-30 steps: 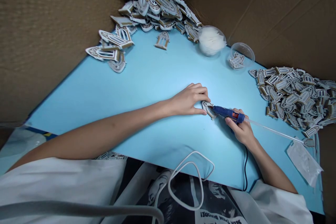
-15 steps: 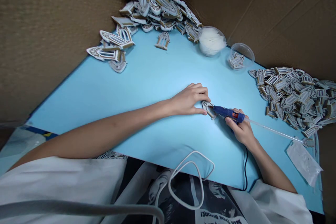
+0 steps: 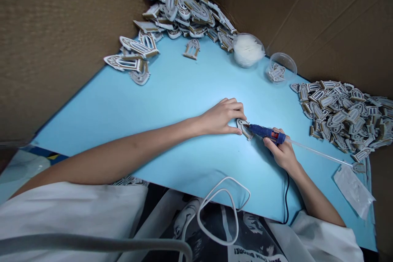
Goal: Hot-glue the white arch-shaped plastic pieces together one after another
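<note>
Between the thumb and fingers of my left hand (image 3: 223,115) is a small arched window-shaped piece (image 3: 245,129), lying on the blue tabletop (image 3: 184,90). My right hand (image 3: 283,151) grips a blue hot glue gun (image 3: 264,131), its nozzle touching or just over the middle of that piece. A long clear glue stick (image 3: 319,153) sticks out of the gun's back end toward the right. The gun's black cord (image 3: 287,198) runs down to the table's near edge. Any glue at the nozzle is too small to make out.
Arched pieces lie heaped at the back (image 3: 184,10) and right (image 3: 346,110). Near the back wall stand a tub of white pieces (image 3: 248,51) and a clear tub (image 3: 281,67) with a few arches. A plastic bag (image 3: 354,192) lies right; a white cable (image 3: 219,241) loops in front.
Both hands, the glue gun and the held piece stay practically where they were. The view has shifted very slightly.
</note>
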### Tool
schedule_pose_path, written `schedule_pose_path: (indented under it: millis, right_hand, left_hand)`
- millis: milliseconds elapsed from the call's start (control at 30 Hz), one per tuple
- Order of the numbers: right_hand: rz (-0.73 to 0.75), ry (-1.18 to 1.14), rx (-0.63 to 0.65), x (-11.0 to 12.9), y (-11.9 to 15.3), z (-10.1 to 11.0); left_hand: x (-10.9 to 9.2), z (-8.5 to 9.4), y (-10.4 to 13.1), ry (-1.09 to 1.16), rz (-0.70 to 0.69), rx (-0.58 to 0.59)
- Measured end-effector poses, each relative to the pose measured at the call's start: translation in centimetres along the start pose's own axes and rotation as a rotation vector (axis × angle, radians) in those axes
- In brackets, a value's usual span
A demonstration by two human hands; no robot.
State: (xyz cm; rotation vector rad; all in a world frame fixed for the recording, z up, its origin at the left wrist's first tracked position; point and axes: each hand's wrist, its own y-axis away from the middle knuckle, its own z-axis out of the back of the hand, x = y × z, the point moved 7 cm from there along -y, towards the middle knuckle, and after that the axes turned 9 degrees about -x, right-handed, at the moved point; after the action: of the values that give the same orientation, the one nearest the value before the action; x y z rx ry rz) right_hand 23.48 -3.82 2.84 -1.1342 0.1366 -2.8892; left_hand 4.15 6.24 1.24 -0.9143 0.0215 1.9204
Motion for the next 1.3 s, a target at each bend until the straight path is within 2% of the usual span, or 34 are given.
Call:
schedule_pose_path:
  millis: [667,833,933,1000,1067,1133,1233,1300]
  right_hand:
    - [0.003,0.036,-0.008,0.0,0.2,0.0]
    - [-0.083,0.038,-0.014,-0.8,0.3,0.2]
    - [-0.087,-0.043,-0.002,-0.6,0.3,-0.1]
    - [-0.049,-0.209,0.008,-0.2,0.5,-0.5]
    - [-0.031,-0.396,-0.046,-0.2,0.8,-0.6]
    - [-0.041,-0.495,-0.177,-0.8,1.2,-0.1]
    - [-0.092,-0.5,-0.38,-2.1,1.7,0.8]
    - [-0.126,-0.504,-0.464,-2.7,1.9,1.2]
  left_hand:
    - [0.0,-0.1,0.1,0.017,0.048,0.001]
    - [-0.2,-0.1,0.2,0.013,0.068,-0.011]
    - [-0.5,-0.1,0.2,0.0,0.079,-0.002]
    - [-0.7,0.0,0.2,-0.008,0.098,0.0]
    - [-0.9,0.0,0.3,-0.006,0.122,-0.02]
    - [-1.2,0.1,0.4,0.007,0.127,-0.052]
    - [-1.9,-0.3,0.6,0.017,0.102,-0.067]
    - [-2.3,-0.6,0.7,-0.024,0.096,-0.069]
